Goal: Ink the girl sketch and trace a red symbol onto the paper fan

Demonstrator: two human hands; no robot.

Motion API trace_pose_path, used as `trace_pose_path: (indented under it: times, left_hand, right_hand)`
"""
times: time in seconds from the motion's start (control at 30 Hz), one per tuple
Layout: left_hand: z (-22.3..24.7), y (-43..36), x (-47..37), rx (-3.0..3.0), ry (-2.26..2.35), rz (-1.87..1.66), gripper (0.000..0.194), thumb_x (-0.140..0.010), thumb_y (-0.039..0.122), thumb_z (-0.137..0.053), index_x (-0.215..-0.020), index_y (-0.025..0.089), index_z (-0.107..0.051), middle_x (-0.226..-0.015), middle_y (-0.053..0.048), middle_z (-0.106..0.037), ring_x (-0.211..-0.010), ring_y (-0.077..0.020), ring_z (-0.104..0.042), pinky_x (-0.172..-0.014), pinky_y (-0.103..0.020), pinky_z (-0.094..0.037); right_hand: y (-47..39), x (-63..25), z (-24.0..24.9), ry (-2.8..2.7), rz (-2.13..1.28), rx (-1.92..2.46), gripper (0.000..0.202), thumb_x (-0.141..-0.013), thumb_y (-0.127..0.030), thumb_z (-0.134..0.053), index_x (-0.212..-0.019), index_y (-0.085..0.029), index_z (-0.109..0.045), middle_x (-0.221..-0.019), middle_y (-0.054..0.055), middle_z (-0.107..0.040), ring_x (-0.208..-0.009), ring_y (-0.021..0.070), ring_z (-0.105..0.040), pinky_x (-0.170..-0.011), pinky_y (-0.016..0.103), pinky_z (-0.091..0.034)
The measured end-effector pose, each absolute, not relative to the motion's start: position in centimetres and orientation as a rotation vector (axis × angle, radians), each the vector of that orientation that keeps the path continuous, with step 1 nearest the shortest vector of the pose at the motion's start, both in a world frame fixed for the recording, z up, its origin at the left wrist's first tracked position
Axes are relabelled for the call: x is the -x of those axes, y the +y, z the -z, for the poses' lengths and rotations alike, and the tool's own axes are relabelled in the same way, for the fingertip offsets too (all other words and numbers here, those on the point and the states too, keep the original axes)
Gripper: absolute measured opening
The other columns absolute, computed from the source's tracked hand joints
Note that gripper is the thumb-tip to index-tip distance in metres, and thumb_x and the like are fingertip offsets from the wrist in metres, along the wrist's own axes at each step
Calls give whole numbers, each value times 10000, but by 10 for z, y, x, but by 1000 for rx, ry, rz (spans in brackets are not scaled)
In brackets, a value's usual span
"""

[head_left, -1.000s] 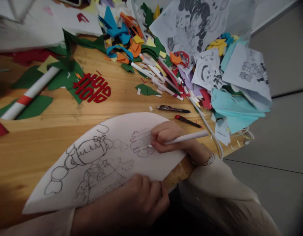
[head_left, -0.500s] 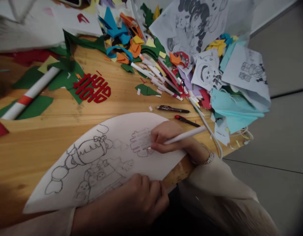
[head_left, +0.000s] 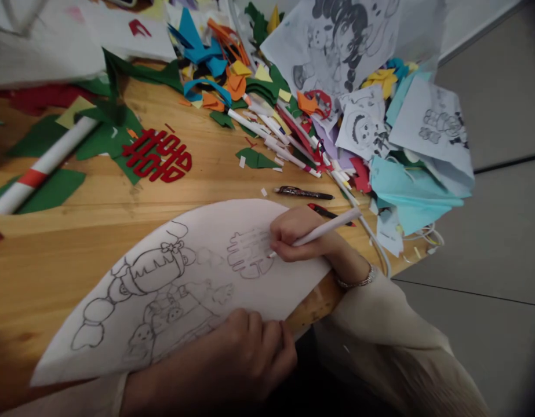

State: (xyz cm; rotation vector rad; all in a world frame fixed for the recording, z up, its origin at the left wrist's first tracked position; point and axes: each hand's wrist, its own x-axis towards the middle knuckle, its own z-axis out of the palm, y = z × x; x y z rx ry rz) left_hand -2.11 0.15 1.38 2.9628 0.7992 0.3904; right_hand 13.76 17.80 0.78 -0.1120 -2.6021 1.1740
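A large curved white sheet of paper (head_left: 210,220) lies along the table's near edge, bearing a pencil and black line drawing of a figure with braided hair. My right hand (head_left: 295,231) is closed around a white pen (head_left: 330,225). The pen's tip meets the paper at the right of a reddish outlined double-happiness character (head_left: 248,255). My left hand (head_left: 258,350) is curled in a fist on the sheet's near edge, its fingertips hidden. Between the hands a brown, speckled surface (head_left: 315,304) shows beside the paper.
A red cut-out double-happiness character (head_left: 158,155) lies beyond the sheet on the wooden table (head_left: 206,174). Two pens, one a black pen (head_left: 304,192), lie near my right hand. Behind are colored scraps (head_left: 210,58), printed drawings (head_left: 337,40), a white cable (head_left: 375,246) and a white roll (head_left: 45,165).
My right hand has shifted slightly right and up, and the pen's tip now sits higher on the outlined character's right side. My left hand keeps its place; the view has shifted slightly.
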Motion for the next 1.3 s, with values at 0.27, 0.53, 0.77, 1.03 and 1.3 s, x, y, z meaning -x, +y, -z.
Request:
trace_pose_path:
  times: [0.27, 0.53, 0.77, 1.03, 1.3]
  left_hand:
    - [-13, 1, 21, -2954, 785, -413, 289, -934, 240, -380, -1106, 93, -560, -734, -42, -592, -509, -163, -508, -408, -307, -316]
    - [-13, 2, 22, -2977, 802, -403, 305, -940, 219, -337, -1104, 103, -567, -688, -28, -564, -496, -160, -488, -410, -304, -313]
    - [-16, 0, 20, -2967, 834, -393, 308, -952, 201, -309, -1116, 107, -553, -709, -25, -575, -507, -155, -499, -422, -297, -324]
    - [-15, 2, 21, -2972, 803, -384, 301, -951, 229, -336, -1108, 105, -561, -715, -28, -577, -511, -150, -497, -422, -296, -319]
    - [-16, 1, 22, -2982, 792, -354, 314, -952, 233, -332, -1128, 110, -561, -712, -27, -568, -519, -157, -500, -424, -298, -318]
  right_hand:
    - [178, -137, -10, -2661, -1089, 100, 386, -941, -201, -434, -620, -209, -220, -540, -53, -317, -516, 70, -363, -532, 206, -304]
    - [180, -137, -12, -2585, -1148, 113, 406, -916, -166, -449, -608, -211, -188, -550, -54, -257, -517, 76, -297, -523, 227, -270]
    - [181, -140, -10, -2545, -1235, 120, 397, -915, -168, -468, -608, -208, -219, -554, -54, -271, -521, 70, -306, -524, 216, -281]
    - [180, -137, -11, -2583, -1218, 93, 392, -911, -164, -464, -610, -209, -217, -554, -50, -287, -526, 71, -312, -530, 219, -279]
    - [182, -142, -9, -2615, -1256, 112, 390, -925, -196, -452, -618, -210, -211, -563, -49, -281, -533, 73, -315, -537, 218, -284]
